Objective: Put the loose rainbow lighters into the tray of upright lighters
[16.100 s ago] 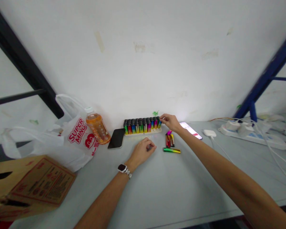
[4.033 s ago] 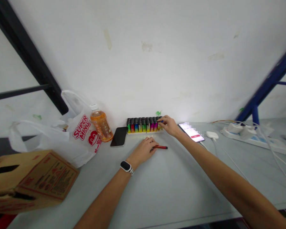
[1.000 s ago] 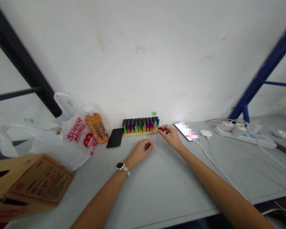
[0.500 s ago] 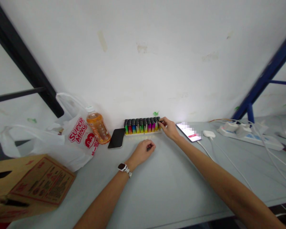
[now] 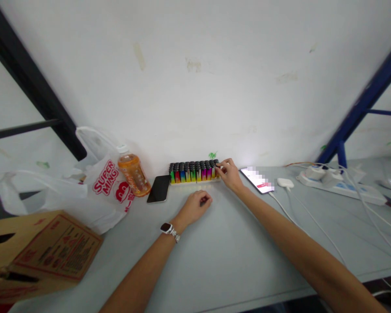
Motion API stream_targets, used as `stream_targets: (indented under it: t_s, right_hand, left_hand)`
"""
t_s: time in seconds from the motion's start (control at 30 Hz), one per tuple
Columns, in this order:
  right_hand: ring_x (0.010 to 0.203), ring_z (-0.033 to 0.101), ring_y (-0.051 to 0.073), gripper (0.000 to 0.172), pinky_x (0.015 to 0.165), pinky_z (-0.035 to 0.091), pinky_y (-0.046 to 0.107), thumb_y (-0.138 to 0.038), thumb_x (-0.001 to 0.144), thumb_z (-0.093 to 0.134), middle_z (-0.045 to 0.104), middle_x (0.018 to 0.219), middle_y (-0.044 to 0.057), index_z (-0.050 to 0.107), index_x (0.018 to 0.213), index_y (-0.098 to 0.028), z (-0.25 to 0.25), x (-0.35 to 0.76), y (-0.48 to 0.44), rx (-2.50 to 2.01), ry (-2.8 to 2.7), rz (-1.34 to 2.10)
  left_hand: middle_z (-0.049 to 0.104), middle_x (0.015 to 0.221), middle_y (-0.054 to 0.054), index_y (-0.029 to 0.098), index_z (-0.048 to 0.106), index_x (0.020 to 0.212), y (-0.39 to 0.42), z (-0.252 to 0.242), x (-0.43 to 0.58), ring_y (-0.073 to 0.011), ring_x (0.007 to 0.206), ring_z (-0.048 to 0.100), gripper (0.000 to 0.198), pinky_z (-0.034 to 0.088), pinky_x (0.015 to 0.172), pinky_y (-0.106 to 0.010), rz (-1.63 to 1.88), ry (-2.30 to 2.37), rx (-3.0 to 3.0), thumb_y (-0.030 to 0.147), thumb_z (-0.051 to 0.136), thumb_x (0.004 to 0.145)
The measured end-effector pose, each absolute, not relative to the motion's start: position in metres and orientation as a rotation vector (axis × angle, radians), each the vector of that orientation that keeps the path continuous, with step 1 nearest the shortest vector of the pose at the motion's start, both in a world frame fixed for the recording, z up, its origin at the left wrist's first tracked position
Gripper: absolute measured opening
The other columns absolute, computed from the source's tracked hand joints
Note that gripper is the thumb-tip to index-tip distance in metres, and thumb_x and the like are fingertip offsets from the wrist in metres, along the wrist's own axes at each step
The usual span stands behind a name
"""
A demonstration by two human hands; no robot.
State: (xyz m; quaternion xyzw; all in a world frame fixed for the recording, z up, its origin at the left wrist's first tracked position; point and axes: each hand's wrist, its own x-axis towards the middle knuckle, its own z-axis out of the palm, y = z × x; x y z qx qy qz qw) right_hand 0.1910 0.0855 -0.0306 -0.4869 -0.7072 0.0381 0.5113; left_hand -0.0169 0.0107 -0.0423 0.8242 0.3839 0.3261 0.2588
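Note:
Rows of colourful lighters (image 5: pixel 193 173) with black tops stand upright, packed together in a shallow white tray (image 5: pixel 185 184) against the wall. At the tray's right end, my right hand (image 5: pixel 230 174) pinches a lighter (image 5: pixel 217 171) between thumb and fingers; much of that lighter is hidden by the fingertips. My left hand (image 5: pixel 197 205) rests on the table in front of the tray, its fingers curled in and touching no lighter. Nothing shows in its grip. A silver-banded watch (image 5: pixel 170 231) is on the left wrist.
Left of the tray lie a dark phone (image 5: pixel 159 189), an orange drink bottle (image 5: pixel 134 171), a white plastic bag (image 5: pixel 101 195) and a cardboard box (image 5: pixel 48 252). To the right are a lit phone (image 5: pixel 256 180) on a cable, a white charger case (image 5: pixel 285 183) and a power strip (image 5: pixel 342 189).
Almost nothing differs. My right hand stays at the tray's right end with a slight shift of its fingers, while my left hand keeps its place.

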Motion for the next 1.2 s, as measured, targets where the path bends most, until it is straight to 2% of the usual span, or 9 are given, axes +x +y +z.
stream_targets:
  t_s: [0.13, 0.3, 0.43, 0.63, 0.8, 1.0, 1.2]
  right_hand:
    - [0.067, 0.055, 0.013, 0.031, 0.075, 0.051, 0.030, -0.036, 0.095, 0.051, 0.052, 0.104, 0.009, 0.071, 0.109, -0.017, -0.033, 0.188, 0.080, -1.289, -1.743, -0.064]
    - [0.074, 0.057, 0.015, 0.038, 0.065, 0.048, 0.027, -0.036, 0.098, 0.043, 0.051, 0.109, 0.010, 0.068, 0.123, -0.023, -0.034, 0.188, 0.067, -1.482, -1.774, -0.224]
    - [0.073, 0.057, 0.015, 0.041, 0.065, 0.046, 0.027, -0.038, 0.099, 0.041, 0.051, 0.108, 0.009, 0.064, 0.131, -0.027, -0.031, 0.192, 0.060, -1.548, -1.836, -0.292]
    - [0.083, 0.058, 0.020, 0.046, 0.078, 0.048, 0.032, -0.040, 0.101, 0.039, 0.050, 0.107, 0.011, 0.055, 0.142, -0.027, -0.029, 0.195, 0.055, -1.574, -1.932, -0.321]
    - [0.102, 0.057, 0.025, 0.051, 0.092, 0.046, 0.039, -0.041, 0.102, 0.034, 0.048, 0.128, 0.016, 0.046, 0.149, -0.024, -0.027, 0.194, 0.053, -1.560, -1.933, -0.301]
    - [0.133, 0.041, 0.030, 0.056, 0.101, 0.041, 0.045, -0.026, 0.096, 0.035, 0.041, 0.152, 0.014, 0.038, 0.152, -0.019, -0.009, 0.190, 0.060, -1.514, -2.011, -0.299]
    - [0.143, 0.033, 0.024, 0.063, 0.109, 0.033, 0.042, -0.021, 0.089, 0.038, 0.036, 0.158, 0.013, 0.035, 0.152, -0.009, -0.012, 0.178, 0.060, -1.513, -2.180, -0.267]
  left_hand:
    - [0.064, 0.078, -0.003, 0.017, 0.064, 0.079, 0.011, -0.043, -0.017, -0.0160, 0.075, 0.060, 0.016, 0.046, 0.071, -0.027, 0.875, 1.046, 2.230, 0.026, 0.054, 0.088]
    - [0.064, 0.076, -0.003, 0.017, 0.064, 0.078, 0.011, -0.043, -0.016, -0.0162, 0.074, 0.059, 0.016, 0.047, 0.070, -0.027, 0.892, 1.033, 2.212, 0.027, 0.054, 0.087]
    - [0.063, 0.074, -0.002, 0.017, 0.064, 0.078, 0.010, -0.041, -0.016, -0.0161, 0.073, 0.059, 0.017, 0.046, 0.069, -0.027, 0.892, 1.038, 2.216, 0.028, 0.054, 0.087]
    - [0.063, 0.074, -0.002, 0.017, 0.063, 0.077, 0.011, -0.042, -0.017, -0.0156, 0.072, 0.059, 0.017, 0.046, 0.069, -0.026, 0.885, 1.046, 2.240, 0.026, 0.053, 0.087]
    - [0.064, 0.076, -0.003, 0.017, 0.063, 0.078, 0.012, -0.045, -0.017, -0.0157, 0.073, 0.059, 0.017, 0.046, 0.069, -0.026, 0.877, 1.040, 2.249, 0.027, 0.053, 0.088]
    - [0.063, 0.076, -0.002, 0.017, 0.063, 0.078, 0.010, -0.042, -0.016, -0.0155, 0.072, 0.058, 0.016, 0.045, 0.069, -0.026, 0.881, 1.035, 2.265, 0.024, 0.053, 0.088]
    - [0.062, 0.076, -0.002, 0.017, 0.062, 0.078, 0.011, -0.043, -0.016, -0.0156, 0.073, 0.058, 0.015, 0.044, 0.071, -0.027, 0.873, 1.046, 2.273, 0.023, 0.052, 0.088]
